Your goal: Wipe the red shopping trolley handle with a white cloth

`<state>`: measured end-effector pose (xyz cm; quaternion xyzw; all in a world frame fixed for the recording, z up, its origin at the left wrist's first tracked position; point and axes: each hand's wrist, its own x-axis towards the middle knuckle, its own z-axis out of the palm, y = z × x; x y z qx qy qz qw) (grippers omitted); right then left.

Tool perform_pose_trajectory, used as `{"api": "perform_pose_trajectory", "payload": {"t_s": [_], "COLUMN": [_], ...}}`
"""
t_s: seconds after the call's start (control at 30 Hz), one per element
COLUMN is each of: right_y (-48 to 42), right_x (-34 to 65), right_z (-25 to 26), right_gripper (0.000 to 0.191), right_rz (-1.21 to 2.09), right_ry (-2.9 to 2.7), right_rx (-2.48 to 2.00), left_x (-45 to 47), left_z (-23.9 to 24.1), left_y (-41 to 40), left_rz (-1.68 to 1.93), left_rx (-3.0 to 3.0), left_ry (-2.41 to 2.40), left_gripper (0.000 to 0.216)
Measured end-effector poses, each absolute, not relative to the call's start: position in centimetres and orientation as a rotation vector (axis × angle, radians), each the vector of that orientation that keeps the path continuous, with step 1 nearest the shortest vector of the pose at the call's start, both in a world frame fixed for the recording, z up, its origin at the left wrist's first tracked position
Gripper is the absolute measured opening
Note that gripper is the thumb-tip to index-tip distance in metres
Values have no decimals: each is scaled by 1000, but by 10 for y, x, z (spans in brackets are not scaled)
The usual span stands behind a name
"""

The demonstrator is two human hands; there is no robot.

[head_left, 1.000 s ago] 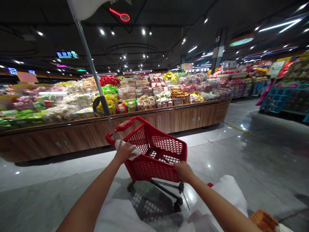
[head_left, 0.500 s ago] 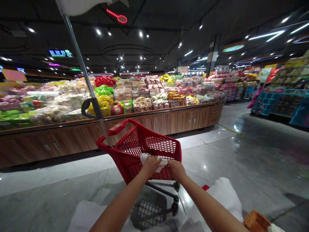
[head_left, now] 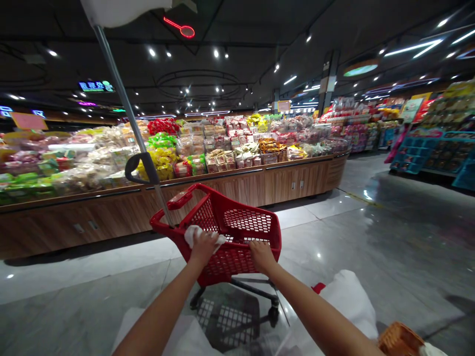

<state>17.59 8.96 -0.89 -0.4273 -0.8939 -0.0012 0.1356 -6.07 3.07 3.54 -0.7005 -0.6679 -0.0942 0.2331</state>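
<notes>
Near rim: at the person's side of the small red plastic mesh shopping cart, both hands rest on the top edge.
Left hand: fingers press a crumpled white cloth flat onto the rim.
Right hand: fingers curl over the rim, just right of the cloth.
Rim axis: runs left to right across both hands.
Behind: long wooden counter piled with packaged snacks.

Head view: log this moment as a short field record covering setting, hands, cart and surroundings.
setting: supermarket aisle, glossy grey floor
left hand: presses a white cloth on the near rim of the red cart
right hand: grips the same rim, further right
cart: small, red, basket looks empty
pole: metal, rises from the cart's left side
behind: wooden display counter of packaged snacks
</notes>
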Motion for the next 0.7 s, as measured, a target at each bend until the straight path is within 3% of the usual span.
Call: {"api": "perform_pose_trajectory", "payload": {"t_s": [0.23, 0.4, 0.57, 0.7], "right_y": [84, 97, 105, 104], "right_x": [171, 189, 198, 193], "right_z": [-20, -22, -20, -19], "right_gripper": [24, 20, 21, 25], "right_rz": [-79, -60, -26, -39], "right_ry": [-2476, -2490, -2512, -2524], "right_rx": [-1306, -1273, -1267, -1282], "left_x": [28, -23, -95, -93], "left_z": [-5, 28, 68, 67], "left_y": [55, 45, 17, 13], "left_rz": [-312, -101, -129, -173], "left_rx": [-2026, -2164, -1982, -1842], "left_ry": [-1794, -1647, -1713, -1839], "left_gripper": [23, 24, 30, 23]}}
